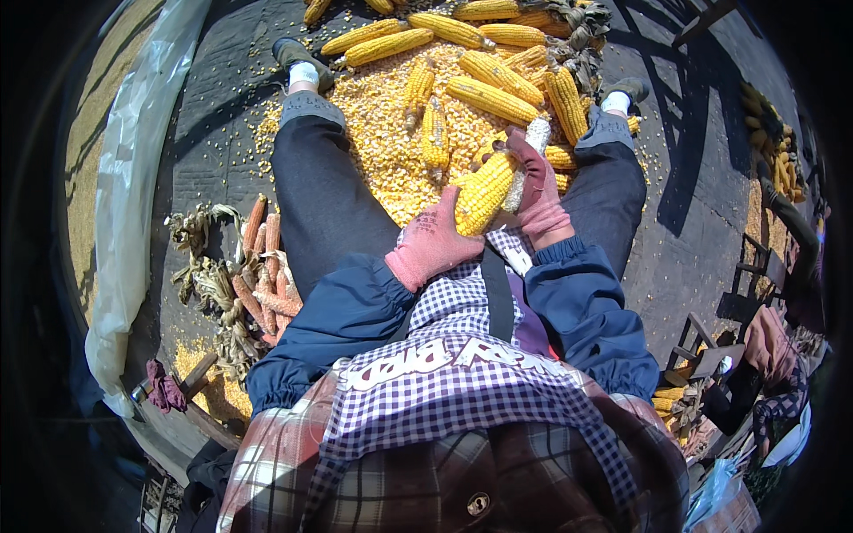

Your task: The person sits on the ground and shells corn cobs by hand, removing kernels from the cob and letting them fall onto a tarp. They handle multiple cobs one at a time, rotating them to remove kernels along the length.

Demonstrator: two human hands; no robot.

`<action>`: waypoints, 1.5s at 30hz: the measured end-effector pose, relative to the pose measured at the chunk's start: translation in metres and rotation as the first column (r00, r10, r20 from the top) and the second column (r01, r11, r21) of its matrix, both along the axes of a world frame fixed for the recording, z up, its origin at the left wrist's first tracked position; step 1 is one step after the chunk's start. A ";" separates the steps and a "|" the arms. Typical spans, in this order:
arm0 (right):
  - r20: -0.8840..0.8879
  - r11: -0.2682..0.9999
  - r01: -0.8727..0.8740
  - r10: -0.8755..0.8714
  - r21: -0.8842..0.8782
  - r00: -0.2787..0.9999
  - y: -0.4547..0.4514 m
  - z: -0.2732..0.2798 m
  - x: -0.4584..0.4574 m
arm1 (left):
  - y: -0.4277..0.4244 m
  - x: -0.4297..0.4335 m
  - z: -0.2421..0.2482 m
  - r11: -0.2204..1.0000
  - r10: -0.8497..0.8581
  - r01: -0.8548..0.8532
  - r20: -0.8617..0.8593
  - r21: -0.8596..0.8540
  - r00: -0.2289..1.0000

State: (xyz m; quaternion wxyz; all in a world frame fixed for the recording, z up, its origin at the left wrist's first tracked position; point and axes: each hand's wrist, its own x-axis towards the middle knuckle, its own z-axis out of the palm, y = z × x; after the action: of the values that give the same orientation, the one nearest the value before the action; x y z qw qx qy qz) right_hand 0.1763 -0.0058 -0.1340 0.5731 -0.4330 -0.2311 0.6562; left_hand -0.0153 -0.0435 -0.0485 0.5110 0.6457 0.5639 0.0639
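Observation:
Both hands wear pink gloves with darker palms. My left hand (436,236) grips the near end of a yellow ear of corn (485,193), which tilts up to the right. My right hand (535,176) is closed around a bare white corn cob (515,193), held against the right side of that ear; the cob's far end sticks out above the glove. Beyond the hands, between the legs, a heap of loose corn kernels (380,126) carries several yellow ears, among them a long one (492,98) and a partly bared one (435,136).
Stripped cobs (266,266) and dry husks (223,293) lie by the left leg. Plastic sheeting (136,166) runs along the left edge. A maroon cloth (165,386) hangs at lower left. More ears (780,160), a wooden stool (713,353) and a person's arm (790,206) are at right.

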 end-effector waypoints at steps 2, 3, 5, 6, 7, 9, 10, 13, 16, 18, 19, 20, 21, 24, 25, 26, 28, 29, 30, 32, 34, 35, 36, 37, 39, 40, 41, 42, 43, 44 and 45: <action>-0.276 0.993 -0.105 0.087 -0.052 0.957 0.008 0.003 0.014 | -0.002 0.000 0.007 0.998 -0.048 0.049 -0.029 0.051 0.998; -0.548 0.981 -0.169 0.090 -0.096 0.831 0.013 0.011 0.017 | -0.002 -0.001 0.007 0.997 -0.062 0.062 0.003 0.051 0.998; -0.579 0.969 -0.125 -0.022 -0.213 0.815 0.016 0.024 0.016 | -0.002 -0.003 0.007 0.995 -0.091 0.087 0.067 0.052 0.994; -0.678 0.967 -0.209 0.057 -0.144 0.733 0.016 0.028 0.019 | 0.000 -0.005 0.011 0.995 -0.099 0.096 0.098 0.026 0.990; -0.761 0.957 -0.283 0.135 -0.066 0.634 0.017 0.031 0.020 | 0.002 -0.008 0.008 0.997 -0.064 0.072 0.184 -0.033 0.981; -0.631 0.987 -0.062 -0.047 -0.151 0.775 0.001 0.038 0.018 | 0.007 -0.011 -0.002 0.986 0.013 0.046 0.351 -0.158 0.936; -0.625 0.994 -0.032 -0.040 -0.103 0.780 -0.001 0.048 0.012 | 0.012 -0.009 0.022 0.895 0.236 -0.027 0.419 -0.446 0.877; -0.541 0.998 -0.010 -0.024 -0.058 0.841 -0.003 0.057 0.004 | 0.010 -0.018 -0.005 0.772 0.395 0.044 0.533 -0.634 0.748; -0.332 0.946 0.062 -0.172 -0.317 0.928 -0.001 0.061 -0.003 | 0.003 -0.011 -0.009 0.920 0.187 -0.026 0.381 -0.391 0.906; -0.338 0.927 0.132 -0.257 -0.350 0.906 0.002 0.054 -0.002 | 0.001 -0.003 0.010 0.964 0.022 0.038 0.221 -0.263 0.975; -0.479 0.943 0.083 -0.238 -0.323 0.845 0.003 0.051 0.001 | -0.002 0.000 0.008 0.977 -0.018 0.059 0.194 -0.204 0.981; -0.245 0.823 0.252 -0.419 -0.510 0.874 0.004 0.046 -0.001 | -0.004 0.003 0.007 0.990 -0.057 0.070 0.101 -0.127 0.993; -0.326 0.852 0.230 -0.410 -0.469 0.852 0.003 0.044 0.001 | -0.005 0.006 0.014 0.995 -0.088 0.088 0.004 -0.051 0.996; -0.632 0.971 0.112 -0.223 -0.212 0.742 -0.003 0.030 0.007 | 0.001 -0.001 0.016 0.986 0.030 -0.005 0.145 -0.168 0.989; -0.615 0.970 0.104 -0.222 -0.221 0.757 -0.004 0.043 0.002 | 0.004 -0.008 0.013 0.961 0.121 -0.052 0.249 -0.270 0.961; -0.627 0.979 0.077 -0.181 -0.190 0.758 -0.003 0.056 -0.004 | 0.004 -0.014 -0.007 0.820 0.340 0.000 0.489 -0.572 0.803; -0.588 0.983 0.073 -0.161 -0.170 0.793 -0.005 0.062 -0.006 | 0.007 -0.017 0.004 0.733 0.425 0.100 0.569 -0.672 0.704; -0.538 0.980 0.086 -0.170 -0.178 0.826 -0.005 0.059 -0.003 | 0.009 -0.017 0.010 0.685 0.472 0.156 0.597 -0.711 0.649; -0.487 0.978 0.094 -0.175 -0.186 0.856 -0.003 0.060 -0.003 | 0.007 -0.014 0.013 0.735 0.386 0.107 0.544 -0.669 0.745; -0.403 0.922 0.114 -0.270 -0.369 0.874 -0.002 0.062 -0.004 | 0.000 -0.007 0.022 0.911 0.132 0.046 0.397 -0.410 0.908; -0.380 0.919 0.145 -0.290 -0.366 0.878 -0.002 0.061 -0.004 | -0.003 -0.003 0.015 0.985 -0.031 0.059 0.173 -0.162 0.984; -0.351 0.931 0.167 -0.282 -0.324 0.893 -0.001 0.056 -0.003 | -0.006 -0.001 0.014 0.996 -0.076 0.079 0.067 -0.038 0.995; -0.320 0.941 0.189 -0.277 -0.280 0.906 0.000 0.055 -0.003 | -0.007 0.001 0.014 0.990 -0.108 0.112 -0.043 0.083 0.993; -0.360 0.950 0.176 -0.264 -0.257 0.895 -0.002 0.055 -0.002 | -0.005 0.000 0.015 0.999 -0.048 0.048 0.050 -0.003 0.998; -0.442 0.967 0.148 -0.227 -0.207 0.868 -0.007 0.057 -0.005 | 0.002 -0.005 0.017 0.981 0.100 -0.060 0.209 -0.187 0.973; -0.473 0.986 0.103 -0.153 -0.131 0.867 -0.009 0.059 -0.009 | 0.003 -0.007 0.000 0.817 0.383 -0.065 0.456 -0.572 0.803; -0.373 0.968 0.124 -0.199 -0.216 0.906 -0.010 0.062 -0.014 | 0.002 -0.012 -0.006 0.796 0.403 -0.026 0.499 -0.604 0.767; -0.389 0.974 0.082 -0.160 -0.210 0.907 -0.011 0.058 -0.013 | 0.004 -0.014 0.001 0.772 0.423 0.021 0.538 -0.635 0.729; -0.404 0.978 0.040 -0.121 -0.203 0.907 -0.012 0.052 -0.011 | 0.005 -0.014 0.007 0.747 0.444 0.070 0.574 -0.661 0.688; -0.225 0.979 -0.032 -0.014 -0.201 0.974 -0.010 0.046 -0.006 | 0.004 -0.011 0.015 0.802 0.343 0.017 0.483 -0.597 0.806; -0.266 0.965 0.008 -0.080 -0.261 0.961 -0.006 0.035 -0.003 | 0.002 -0.009 0.015 0.855 0.251 -0.039 0.346 -0.518 0.904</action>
State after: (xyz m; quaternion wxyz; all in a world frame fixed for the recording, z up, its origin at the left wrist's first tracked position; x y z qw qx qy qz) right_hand 0.1735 -0.0122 -0.0993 0.5530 -0.4136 -0.0526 0.7214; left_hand -0.0242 -0.0416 -0.0339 0.7582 0.4190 0.4921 0.0859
